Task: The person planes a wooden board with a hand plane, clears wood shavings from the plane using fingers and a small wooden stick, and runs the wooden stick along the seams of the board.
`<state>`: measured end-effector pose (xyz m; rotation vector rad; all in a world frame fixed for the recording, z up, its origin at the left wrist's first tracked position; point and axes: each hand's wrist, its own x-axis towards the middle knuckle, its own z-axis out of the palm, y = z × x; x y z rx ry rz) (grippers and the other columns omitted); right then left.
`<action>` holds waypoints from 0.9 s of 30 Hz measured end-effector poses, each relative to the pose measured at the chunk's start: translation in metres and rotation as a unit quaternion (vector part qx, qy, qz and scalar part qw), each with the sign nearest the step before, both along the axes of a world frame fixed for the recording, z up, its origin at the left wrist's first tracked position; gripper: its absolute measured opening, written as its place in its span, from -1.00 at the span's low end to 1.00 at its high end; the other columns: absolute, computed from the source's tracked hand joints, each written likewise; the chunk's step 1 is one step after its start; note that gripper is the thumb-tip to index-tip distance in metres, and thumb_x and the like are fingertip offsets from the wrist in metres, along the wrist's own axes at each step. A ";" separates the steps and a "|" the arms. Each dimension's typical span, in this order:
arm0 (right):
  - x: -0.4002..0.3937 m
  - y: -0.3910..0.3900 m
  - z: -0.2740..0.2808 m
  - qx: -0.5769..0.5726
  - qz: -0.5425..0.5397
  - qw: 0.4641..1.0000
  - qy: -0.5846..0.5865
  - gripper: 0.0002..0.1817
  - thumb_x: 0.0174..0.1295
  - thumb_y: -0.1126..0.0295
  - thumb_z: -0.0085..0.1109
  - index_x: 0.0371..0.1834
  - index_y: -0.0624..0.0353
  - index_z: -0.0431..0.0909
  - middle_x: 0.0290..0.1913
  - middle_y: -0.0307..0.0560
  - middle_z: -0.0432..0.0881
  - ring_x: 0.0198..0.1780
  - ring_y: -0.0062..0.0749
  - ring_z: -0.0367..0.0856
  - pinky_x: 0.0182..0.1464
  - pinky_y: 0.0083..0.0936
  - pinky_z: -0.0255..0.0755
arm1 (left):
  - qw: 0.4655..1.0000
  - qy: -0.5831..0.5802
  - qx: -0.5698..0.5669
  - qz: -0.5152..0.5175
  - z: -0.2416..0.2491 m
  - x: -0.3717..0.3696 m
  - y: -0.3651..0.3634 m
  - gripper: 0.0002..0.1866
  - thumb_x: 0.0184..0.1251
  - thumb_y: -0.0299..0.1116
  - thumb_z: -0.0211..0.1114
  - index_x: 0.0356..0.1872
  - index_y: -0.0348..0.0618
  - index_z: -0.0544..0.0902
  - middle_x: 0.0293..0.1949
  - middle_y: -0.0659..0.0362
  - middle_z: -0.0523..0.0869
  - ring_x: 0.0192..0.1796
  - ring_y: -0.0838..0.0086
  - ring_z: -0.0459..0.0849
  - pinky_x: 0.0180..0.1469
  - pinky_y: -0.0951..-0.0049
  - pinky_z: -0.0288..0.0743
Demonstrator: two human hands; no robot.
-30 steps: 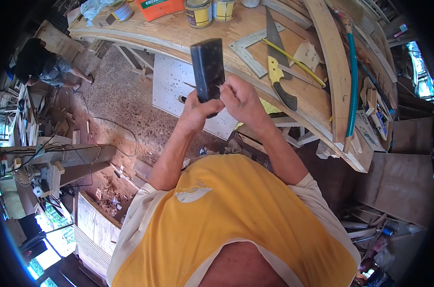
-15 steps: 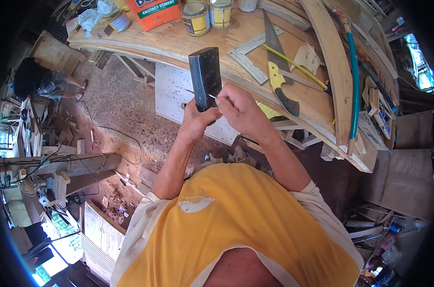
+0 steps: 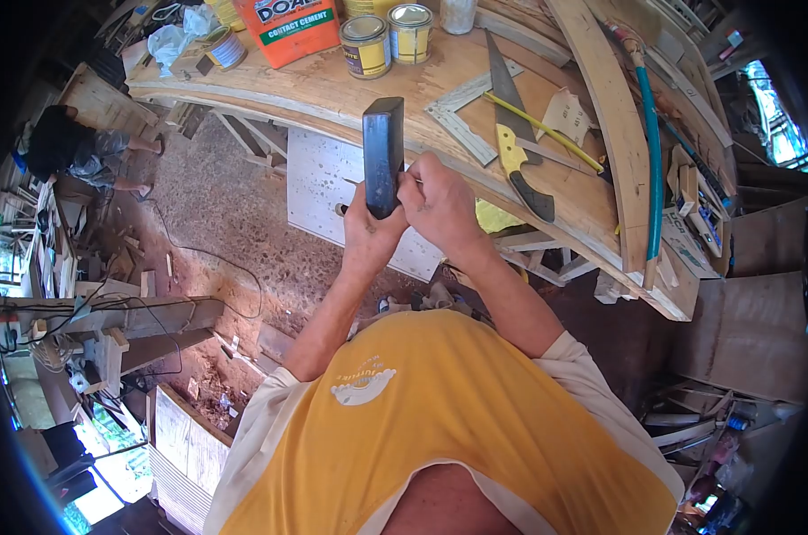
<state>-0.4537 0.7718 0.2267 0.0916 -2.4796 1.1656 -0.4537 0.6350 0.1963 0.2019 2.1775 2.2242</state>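
A dark, box-shaped object with a glossy face stands upright in front of me. My left hand is wrapped round its lower end. Close against its right side, my right hand is closed, its fingers curled in a pinch; what they hold is hidden. Beyond the hands on the workbench lie a metal square, a handsaw with a yellow and black handle and a yellow stick.
Cans and an orange contact cement container stand at the bench's back. Curved wood and a teal hose lie at right. A bent-over person is at far left. A cable crosses the floor.
The dark object has turned to show a narrower side. My right hand has closed in against it, and the thin piece seen earlier at its fingertips is now hidden.
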 end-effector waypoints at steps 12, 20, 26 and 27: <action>-0.012 0.014 0.028 -0.149 0.176 0.972 -0.040 -0.90 0.38 0.43 0.16 -0.20 0.24 0.53 -0.47 -0.15 0.57 -0.40 -0.50 0.55 -0.36 -0.39 0.40 | 0.965 -0.130 0.190 -0.125 0.023 -0.015 -0.037 -0.59 0.14 -0.36 0.50 -0.02 -0.35 0.65 -0.26 0.15 0.74 -0.30 0.47 0.70 -0.25 0.44 0.60; -0.024 -0.009 0.039 -0.100 0.149 0.984 -0.022 -0.85 0.35 0.39 0.21 -0.29 0.24 0.53 -0.49 0.02 0.59 -0.43 -0.30 0.64 -0.35 -0.25 0.47 | 0.989 -0.091 0.097 -0.065 0.026 -0.022 -0.033 -0.76 0.17 -0.48 0.47 -0.15 -0.28 0.67 -0.35 0.30 0.67 -0.35 0.64 0.58 -0.29 0.55 0.45; -0.023 -0.002 0.035 -0.121 0.082 0.989 -0.019 -0.83 0.38 0.37 0.20 -0.28 0.26 0.54 -0.51 -0.05 0.57 -0.45 -0.40 0.58 -0.36 -0.33 0.45 | 0.977 -0.107 0.163 -0.083 0.037 -0.023 -0.034 -0.75 0.16 -0.48 0.43 -0.15 -0.31 0.66 -0.37 0.29 0.66 -0.37 0.63 0.58 -0.32 0.55 0.43; -0.025 -0.006 0.038 -0.046 0.070 0.996 0.006 -0.84 0.38 0.38 0.19 -0.28 0.26 0.54 -0.51 -0.06 0.57 -0.45 -0.41 0.57 -0.36 -0.34 0.44 | 0.983 -0.095 0.134 -0.079 0.035 -0.027 -0.034 -0.75 0.16 -0.48 0.45 -0.14 -0.31 0.66 -0.36 0.29 0.66 -0.37 0.63 0.58 -0.33 0.55 0.43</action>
